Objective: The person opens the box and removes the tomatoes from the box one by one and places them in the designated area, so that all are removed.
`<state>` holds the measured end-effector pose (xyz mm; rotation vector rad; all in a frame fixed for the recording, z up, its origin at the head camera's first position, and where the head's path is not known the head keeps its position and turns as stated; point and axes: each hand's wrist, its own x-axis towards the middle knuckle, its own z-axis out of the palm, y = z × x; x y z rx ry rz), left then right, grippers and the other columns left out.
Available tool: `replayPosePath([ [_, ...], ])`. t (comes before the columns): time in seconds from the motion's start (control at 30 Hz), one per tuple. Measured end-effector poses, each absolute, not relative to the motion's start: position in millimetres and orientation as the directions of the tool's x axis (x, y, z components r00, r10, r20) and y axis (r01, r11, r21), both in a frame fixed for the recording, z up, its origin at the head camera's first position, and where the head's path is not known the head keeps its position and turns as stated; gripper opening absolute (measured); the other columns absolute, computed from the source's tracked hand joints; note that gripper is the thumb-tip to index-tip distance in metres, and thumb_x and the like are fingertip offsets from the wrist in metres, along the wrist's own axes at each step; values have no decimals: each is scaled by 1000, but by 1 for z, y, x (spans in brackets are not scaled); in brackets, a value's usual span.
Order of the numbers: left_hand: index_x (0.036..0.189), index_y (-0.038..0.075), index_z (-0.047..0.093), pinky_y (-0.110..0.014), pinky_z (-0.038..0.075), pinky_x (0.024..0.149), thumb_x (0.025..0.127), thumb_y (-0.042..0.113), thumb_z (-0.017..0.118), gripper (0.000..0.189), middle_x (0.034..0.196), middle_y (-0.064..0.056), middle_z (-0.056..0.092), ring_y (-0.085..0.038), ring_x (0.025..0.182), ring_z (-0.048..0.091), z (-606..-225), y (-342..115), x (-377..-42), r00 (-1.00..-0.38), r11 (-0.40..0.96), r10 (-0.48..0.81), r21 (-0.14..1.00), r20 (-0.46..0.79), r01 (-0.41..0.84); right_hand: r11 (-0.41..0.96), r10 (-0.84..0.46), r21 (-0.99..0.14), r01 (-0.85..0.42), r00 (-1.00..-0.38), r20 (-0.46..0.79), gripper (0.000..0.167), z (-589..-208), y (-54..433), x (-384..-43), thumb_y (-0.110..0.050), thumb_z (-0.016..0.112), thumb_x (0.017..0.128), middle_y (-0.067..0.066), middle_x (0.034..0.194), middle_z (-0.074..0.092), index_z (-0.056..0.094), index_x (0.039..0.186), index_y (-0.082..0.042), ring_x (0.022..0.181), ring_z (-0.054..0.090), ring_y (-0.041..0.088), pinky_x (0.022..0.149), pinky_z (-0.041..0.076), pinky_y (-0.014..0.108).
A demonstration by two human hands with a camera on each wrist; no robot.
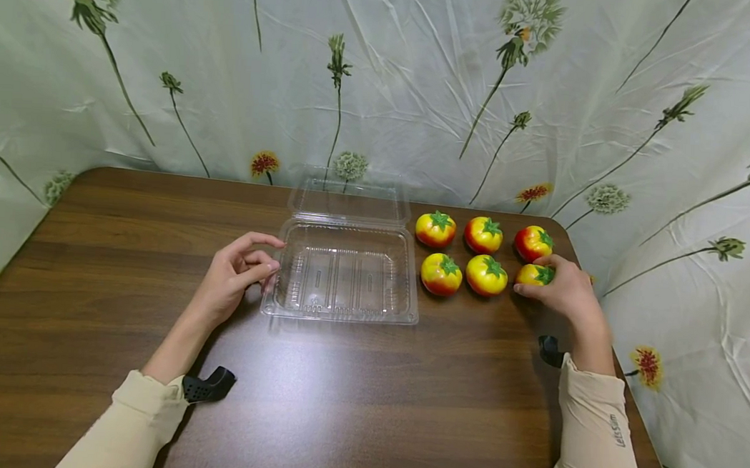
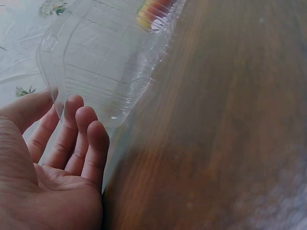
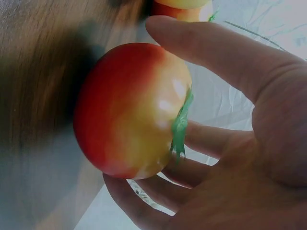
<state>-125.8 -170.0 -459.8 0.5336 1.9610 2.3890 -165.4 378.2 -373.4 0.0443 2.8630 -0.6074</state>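
Toy tomatoes [image 1: 435,229], yellow and red with green leafy tops, stand in two rows at the table's back right. My right hand [image 1: 561,288] grips the front-right tomato [image 3: 129,115], thumb on one side and fingers curled round the other. Part of that tomato is hidden by the hand in the head view. Left of the rows lies a clear plastic clamshell box [image 1: 339,316] with its lid [image 1: 351,205] folded back. My left hand [image 1: 233,275] holds the box's left rim, thumb and index finger at the edge, the other fingers [image 2: 98,139] curled against the outer wall.
The brown wooden table [image 1: 313,402] ends at the back and right, close beyond the lid and tomatoes. A flower-printed curtain [image 1: 410,86] hangs along both edges. Another tomato [image 1: 533,242] sits just behind the gripped one. Black wrist mounts [image 1: 209,385] stick out from both sleeves.
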Motion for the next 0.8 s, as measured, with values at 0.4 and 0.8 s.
replayPosePath([
  [0.4,127,-7,60,-25,51,55,98,-12,61,29,77,-4,71,-14,60,62,-460,-170,-126,-943,-221,215,953,254,206,898,2,-437,50,-994,-108,59,-373,376,-164,-35,76,95,37,134,60,61,131,10,115,53,51,96,44,61],
  [0.8,127,-5,61,-25,52,55,99,-11,62,29,78,-4,71,-13,60,62,-460,-170,-126,-945,-215,211,955,249,204,881,21,-470,53,-997,-75,60,-365,371,-161,-40,71,99,34,137,60,62,133,9,126,50,57,103,42,66],
])
